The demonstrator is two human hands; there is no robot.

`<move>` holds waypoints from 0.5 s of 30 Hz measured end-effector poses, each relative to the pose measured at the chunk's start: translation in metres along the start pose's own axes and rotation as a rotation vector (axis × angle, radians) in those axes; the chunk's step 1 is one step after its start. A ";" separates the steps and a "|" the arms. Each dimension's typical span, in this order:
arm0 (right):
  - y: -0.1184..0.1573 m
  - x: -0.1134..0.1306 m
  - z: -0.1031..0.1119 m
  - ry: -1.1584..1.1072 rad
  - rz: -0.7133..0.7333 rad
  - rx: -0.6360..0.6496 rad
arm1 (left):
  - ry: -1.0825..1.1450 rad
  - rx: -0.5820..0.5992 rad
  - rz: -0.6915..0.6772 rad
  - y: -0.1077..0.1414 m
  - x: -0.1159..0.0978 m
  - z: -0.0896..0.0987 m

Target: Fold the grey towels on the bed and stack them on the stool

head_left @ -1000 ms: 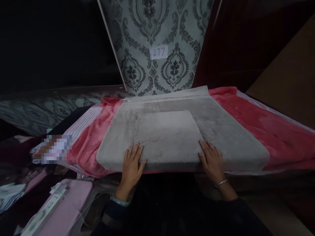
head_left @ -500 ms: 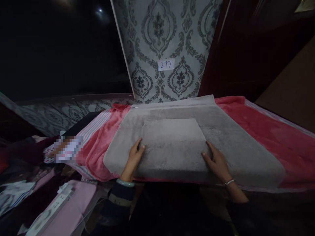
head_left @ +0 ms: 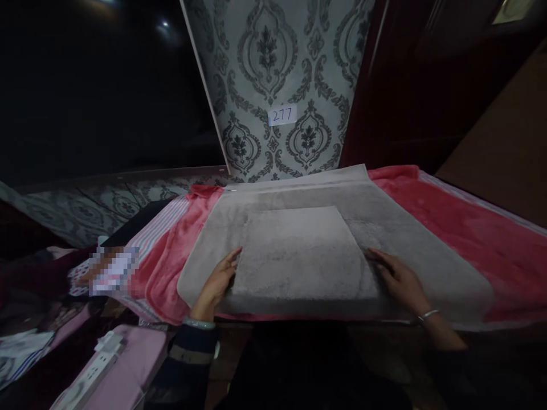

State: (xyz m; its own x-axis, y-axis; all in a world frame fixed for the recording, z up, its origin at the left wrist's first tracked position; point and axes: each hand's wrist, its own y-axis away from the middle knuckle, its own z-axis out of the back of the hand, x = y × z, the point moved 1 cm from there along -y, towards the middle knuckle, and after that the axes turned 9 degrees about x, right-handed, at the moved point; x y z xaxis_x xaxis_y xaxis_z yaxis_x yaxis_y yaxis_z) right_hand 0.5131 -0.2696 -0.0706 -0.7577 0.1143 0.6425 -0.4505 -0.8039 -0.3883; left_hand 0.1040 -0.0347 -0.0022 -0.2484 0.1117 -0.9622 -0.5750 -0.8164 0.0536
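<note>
A smaller rectangle of grey plush cloth (head_left: 299, 250) lies flat on a larger grey plush cloth (head_left: 431, 273). Just past the smaller piece's left edge is my left hand (head_left: 219, 280), fingers stretched forward and holding nothing. My right hand (head_left: 398, 279) is near the opposite edge with its fingers extended, also holding nothing. Whether either hand touches the cloth beneath I cannot tell. Under the larger cloth spreads a red fleece blanket (head_left: 465, 222), showing on both sides.
A striped cloth (head_left: 160, 219) lies under the red blanket at left. Lower left, a white power strip (head_left: 92, 370) rests on a pink surface (head_left: 139, 353). A dark screen (head_left: 106, 91) and patterned wallpaper (head_left: 269, 68) with a paper label (head_left: 282, 115) stand behind.
Both hands have moved outward from the smaller grey cloth, the left one leftward and the right one rightward. The camera view has shifted slightly.
</note>
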 end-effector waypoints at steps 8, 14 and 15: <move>-0.018 -0.007 -0.010 0.261 0.154 -0.004 | -0.321 0.105 -0.116 -0.013 0.004 0.015; -0.039 -0.003 -0.007 0.427 0.227 0.078 | -0.948 -0.037 -0.357 -0.023 0.003 0.024; -0.042 -0.001 -0.006 0.446 0.257 0.088 | -1.001 -0.003 -0.384 -0.026 0.002 0.024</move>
State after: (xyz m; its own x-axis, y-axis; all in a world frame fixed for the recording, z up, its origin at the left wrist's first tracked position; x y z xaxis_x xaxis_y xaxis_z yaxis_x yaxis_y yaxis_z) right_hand 0.5304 -0.2323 -0.0591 -0.9747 0.1287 0.1826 -0.1966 -0.8826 -0.4270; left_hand 0.0996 0.0005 0.0007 -0.5782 0.7741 -0.2579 -0.7490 -0.6289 -0.2084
